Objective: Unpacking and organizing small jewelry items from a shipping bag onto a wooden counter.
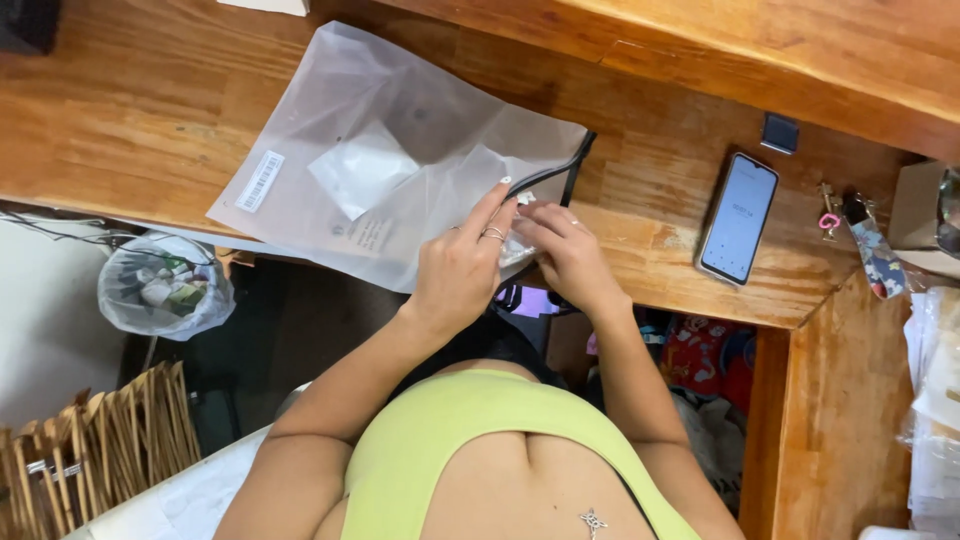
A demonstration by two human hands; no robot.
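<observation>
I see both hands, left hand (462, 262) and right hand (562, 248), pinched shut on the frosted plastic bag (380, 150) at the surface's (120, 110) front edge; light, limp, slippery, so I'd grip its black zipper corner.

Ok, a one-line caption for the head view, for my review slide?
Both hands, left and right, pinch the black-zippered edge of a frosted plastic bag on a wooden desk, a smartphone lying nearby.
</observation>
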